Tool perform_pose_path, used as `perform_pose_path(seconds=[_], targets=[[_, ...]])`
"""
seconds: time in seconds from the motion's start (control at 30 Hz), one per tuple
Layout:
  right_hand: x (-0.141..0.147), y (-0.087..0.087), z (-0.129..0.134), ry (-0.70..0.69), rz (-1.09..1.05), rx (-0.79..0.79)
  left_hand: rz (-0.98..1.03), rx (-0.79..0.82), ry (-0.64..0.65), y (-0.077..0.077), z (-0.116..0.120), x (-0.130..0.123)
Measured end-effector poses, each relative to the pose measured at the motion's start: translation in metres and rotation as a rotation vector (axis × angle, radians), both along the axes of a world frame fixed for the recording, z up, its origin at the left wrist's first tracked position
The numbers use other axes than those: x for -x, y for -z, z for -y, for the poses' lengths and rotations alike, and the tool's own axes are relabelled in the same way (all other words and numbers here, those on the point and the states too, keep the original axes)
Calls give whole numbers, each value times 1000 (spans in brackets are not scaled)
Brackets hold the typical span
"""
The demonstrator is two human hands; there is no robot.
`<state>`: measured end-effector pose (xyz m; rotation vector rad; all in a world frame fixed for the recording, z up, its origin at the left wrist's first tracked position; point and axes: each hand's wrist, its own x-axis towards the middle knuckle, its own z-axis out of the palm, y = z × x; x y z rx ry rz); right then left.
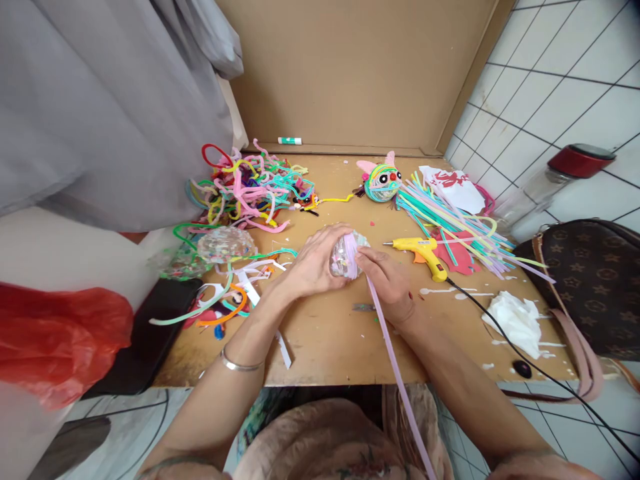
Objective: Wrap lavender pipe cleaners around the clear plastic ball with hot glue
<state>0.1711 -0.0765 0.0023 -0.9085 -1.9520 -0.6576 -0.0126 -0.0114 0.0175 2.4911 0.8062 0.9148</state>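
My left hand (pixel 319 261) is wrapped around the left side of a clear, round ball (pixel 356 241), which has lilac pipe cleaner wound about its middle. On its right side, my right hand (pixel 384 279) pinches a lilac pipe cleaner (pixel 387 347) against the ball. The long free end of that pipe cleaner hangs down past the table edge towards my lap. What fills the ball is too small to make out. Beneath my right hand, a small metal tool (pixel 363 307) lies partly hidden on the table.
A yellow glue gun (pixel 423 252) lies to the right, its black cord running off the table. Behind it are straight pipe cleaners (pixel 450 217) and a finished-looking animal ball (pixel 383 181). Tangled pipe cleaners (pixel 250 190) sit back left. A brown bag (pixel 590 287) and crumpled tissue (pixel 515 323) stand right.
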Motion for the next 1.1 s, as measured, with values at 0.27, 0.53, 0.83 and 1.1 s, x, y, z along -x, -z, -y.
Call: perform_pose_path(seconds=[0.27,0.53,0.83,1.1], targets=[[-2,3,2,4,-38,59,-5,-4,7,0,-1,0],[-2,6,2,-46,-87,83,-28,19,-24,-1,0,0],[-1,5,3,-4,-35,37,-40,37,-35,-2,1,-1],[-1,4,2,7,-22,65,-51,34,-35,-3,2,-1]])
